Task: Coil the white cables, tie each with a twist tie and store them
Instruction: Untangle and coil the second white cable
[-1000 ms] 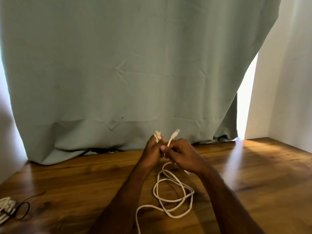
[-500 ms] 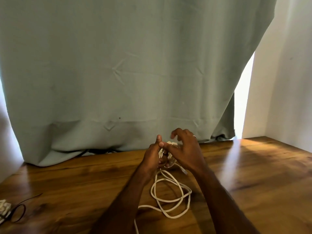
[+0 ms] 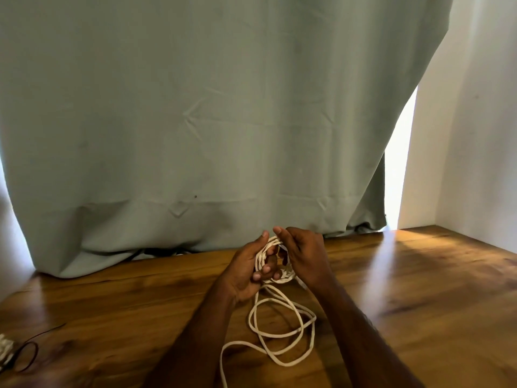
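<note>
Gripping a small white cable [image 3: 279, 323] coil, both hands [image 3: 279, 259]; no writing legible.

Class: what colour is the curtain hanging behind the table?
The curtain is plain pale grey-green, seen in the head view.

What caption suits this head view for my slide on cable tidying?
Both hands wind a white cable into a coil above a wooden table.

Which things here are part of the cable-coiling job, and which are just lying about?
Job:
- white cable, partly coiled
- left hand holding the coil
- right hand winding it
- tied bundle at the left edge
- black tie beside it

Lying about:
- curtain
- table
</note>
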The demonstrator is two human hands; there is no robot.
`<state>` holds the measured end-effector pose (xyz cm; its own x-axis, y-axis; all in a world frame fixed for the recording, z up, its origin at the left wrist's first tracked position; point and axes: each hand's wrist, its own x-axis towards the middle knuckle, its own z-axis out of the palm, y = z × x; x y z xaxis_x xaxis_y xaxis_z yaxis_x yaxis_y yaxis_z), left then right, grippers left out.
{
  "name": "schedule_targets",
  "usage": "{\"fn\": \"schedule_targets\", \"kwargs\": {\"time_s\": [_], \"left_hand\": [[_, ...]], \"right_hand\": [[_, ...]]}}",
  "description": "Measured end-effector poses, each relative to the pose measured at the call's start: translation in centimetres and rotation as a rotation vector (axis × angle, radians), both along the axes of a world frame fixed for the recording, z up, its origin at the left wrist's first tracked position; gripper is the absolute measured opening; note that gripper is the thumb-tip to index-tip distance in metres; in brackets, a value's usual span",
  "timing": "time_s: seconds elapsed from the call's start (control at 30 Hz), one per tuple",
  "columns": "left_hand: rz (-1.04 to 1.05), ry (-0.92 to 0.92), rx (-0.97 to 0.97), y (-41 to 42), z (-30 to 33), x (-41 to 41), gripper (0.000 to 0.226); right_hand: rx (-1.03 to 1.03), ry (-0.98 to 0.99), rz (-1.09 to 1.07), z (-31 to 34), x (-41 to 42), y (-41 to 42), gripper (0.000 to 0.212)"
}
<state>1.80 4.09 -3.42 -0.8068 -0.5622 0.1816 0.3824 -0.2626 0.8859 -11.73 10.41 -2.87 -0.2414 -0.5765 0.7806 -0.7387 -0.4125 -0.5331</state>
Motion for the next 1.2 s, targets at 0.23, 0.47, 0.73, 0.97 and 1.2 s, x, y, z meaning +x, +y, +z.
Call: {"fn": "schedule_targets", "kwargs": {"time_s": [0.23,0.47,0.73,0.97,1.2], "left_hand": [[0.025,-0.033,-0.046,-0.6,-0.5,0.1,0.047],[0.157,-0.056,-0.087,-0.1,-0.9,-1.0,0.050],[0.174,0.029,-0.192,0.0,-1.2,-1.8,0.023],[0.217,0.071,-0.111,-0.6,-1.6,-1.1,0.027],[0.355,-0.035,-0.071,0.1,-0.9,-1.4,0.050]], "right_hand": [[0.137,-0.057,-0.011,-0.2,0.2,-0.5,0.048],[0.134,-0.201,-0.226,-0.3,1.2,-1.2,0.061],[-0.037,-0.253,-0.324,-0.8,1.2,-1.4,0.060],[0.297,-0.505,0.265,0.4,0.6,0.2,0.058],[0.345,-0.464,0.248,-0.2,-0.1,-0.1,0.067]]}}
